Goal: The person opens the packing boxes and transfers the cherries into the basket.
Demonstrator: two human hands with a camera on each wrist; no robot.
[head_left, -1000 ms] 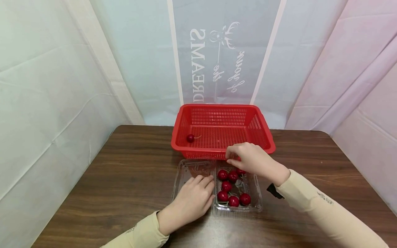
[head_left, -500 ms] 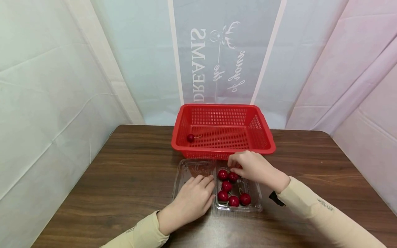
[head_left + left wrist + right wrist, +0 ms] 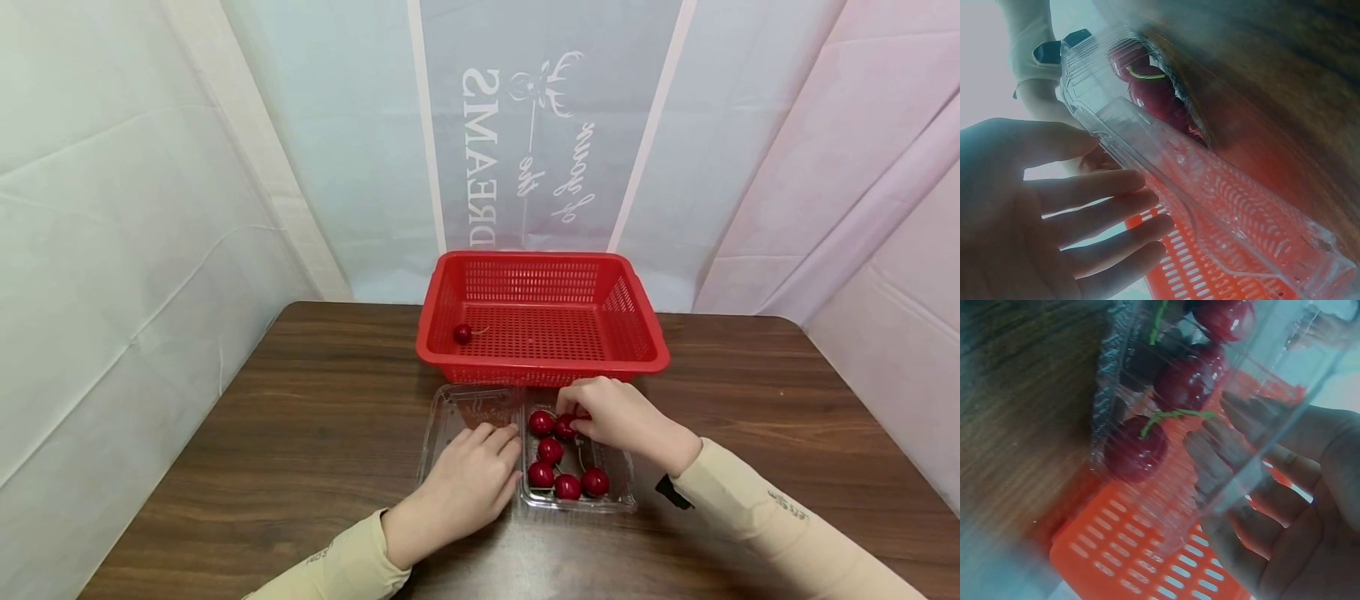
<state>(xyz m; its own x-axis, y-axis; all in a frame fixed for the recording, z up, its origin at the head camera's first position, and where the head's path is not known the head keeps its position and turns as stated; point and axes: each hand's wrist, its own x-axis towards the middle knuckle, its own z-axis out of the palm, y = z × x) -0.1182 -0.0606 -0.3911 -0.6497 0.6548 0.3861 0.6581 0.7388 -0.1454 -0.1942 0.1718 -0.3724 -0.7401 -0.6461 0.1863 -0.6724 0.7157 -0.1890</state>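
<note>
My left hand [image 3: 461, 483] rests with straight fingers on the lid half of the clear plastic clamshell box [image 3: 622, 492], near its fold. Within the right half lie several red cherries [image 3: 551, 451], two at the back left and others toward the front. My right hand [image 3: 618, 417] reaches down into the back right of that half, thumb and fingers curled around a cherry [image 3: 582, 412] that is partly hidden. In the right wrist view a cherry [image 3: 1135, 449] sends its green stem [image 3: 1175, 414] to the fingertips, which pinch it behind the clear wall.
Right behind the clamshell stands a red perforated basket [image 3: 534, 364]. A lone cherry [image 3: 462, 333] with its stem lies at the basket's left. Brown wooden table [image 3: 300, 400] surrounds them, backed by a hanging cloth [image 3: 375, 167] with mirrored lettering.
My right hand has come down from the basket's front rim into the back right of the clamshell, to the cherry there. The left hand stays in place.
</note>
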